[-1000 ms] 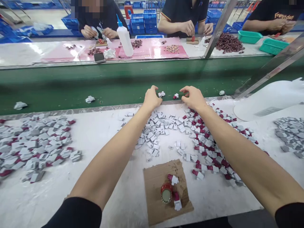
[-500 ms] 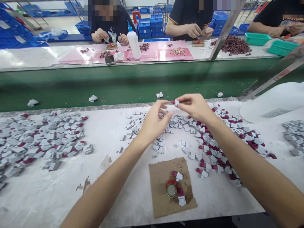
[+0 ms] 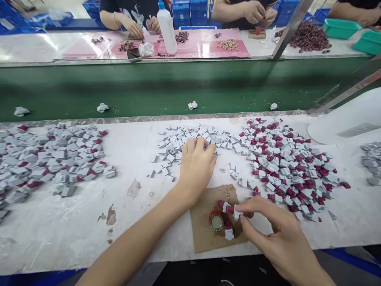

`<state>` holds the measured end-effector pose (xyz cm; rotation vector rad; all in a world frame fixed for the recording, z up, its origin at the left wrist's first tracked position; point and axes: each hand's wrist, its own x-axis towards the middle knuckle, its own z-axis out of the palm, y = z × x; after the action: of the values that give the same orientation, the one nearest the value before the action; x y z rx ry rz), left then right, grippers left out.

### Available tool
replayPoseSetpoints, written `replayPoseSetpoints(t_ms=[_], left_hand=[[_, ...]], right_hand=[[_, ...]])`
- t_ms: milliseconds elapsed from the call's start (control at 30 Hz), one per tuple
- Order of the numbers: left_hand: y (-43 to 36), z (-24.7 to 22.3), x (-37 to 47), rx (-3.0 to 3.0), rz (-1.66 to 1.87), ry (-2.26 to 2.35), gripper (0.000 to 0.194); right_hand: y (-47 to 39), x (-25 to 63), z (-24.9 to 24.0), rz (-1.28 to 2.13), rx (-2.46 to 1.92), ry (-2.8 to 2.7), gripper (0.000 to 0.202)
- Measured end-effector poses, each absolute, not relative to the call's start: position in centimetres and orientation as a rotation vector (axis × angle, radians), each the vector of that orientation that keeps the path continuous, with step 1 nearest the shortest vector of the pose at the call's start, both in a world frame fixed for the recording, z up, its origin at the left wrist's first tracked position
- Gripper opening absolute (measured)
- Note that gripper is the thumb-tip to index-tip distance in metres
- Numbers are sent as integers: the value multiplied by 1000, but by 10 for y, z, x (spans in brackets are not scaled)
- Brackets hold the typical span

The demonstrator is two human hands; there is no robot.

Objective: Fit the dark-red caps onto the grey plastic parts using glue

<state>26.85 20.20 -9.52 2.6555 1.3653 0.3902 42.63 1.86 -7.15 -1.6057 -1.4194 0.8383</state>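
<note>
right hand [image 3: 275, 234] pinching a maroon-and-white piece [image 3: 235, 211] over cardboard [image 3: 205, 234], left hand [image 3: 197, 165] at white pieces [image 3: 171, 143], grip unclear

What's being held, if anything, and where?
The right hand pinches a maroon and white piece by its white end; whether the left hand holds anything cannot be told.

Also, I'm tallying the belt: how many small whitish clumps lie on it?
4, along the near side of the green belt: one clump far left, one left of center, one near the middle, one right of center. The white container may hide more.
</note>
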Motion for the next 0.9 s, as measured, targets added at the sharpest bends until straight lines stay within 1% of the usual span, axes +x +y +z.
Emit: replayPoseSetpoints(t_ms=[167, 267, 333, 467, 633, 767, 900], left_hand=[[205, -91, 277, 2642, 300, 1378, 10], [197, -78, 269, 2602, 352, 1297, 7], [189, -69, 261, 2443, 419, 1241, 8], [176, -56, 249, 1910, 477, 1137, 8], [172, -63, 240, 1382, 456, 1050, 17], [170, -70, 238, 1325, 457, 1020, 21], [168, -70, 238, 1369, 453, 1013, 24]], right_hand=[[-1, 415, -74, 882, -1528, -1468, 21], [-4, 412, -74, 866, -1500, -1444, 23], [-5, 410, -75, 880, -1480, -1438, 25], [-4, 404, -80, 885, -1464, -1451, 26], [-1, 397, -82, 781, -1468, -1532, 24], [2, 396, -78, 741, -1464, -1575, 25], [3, 396, -75, 734, -1484, -1610, 23]])
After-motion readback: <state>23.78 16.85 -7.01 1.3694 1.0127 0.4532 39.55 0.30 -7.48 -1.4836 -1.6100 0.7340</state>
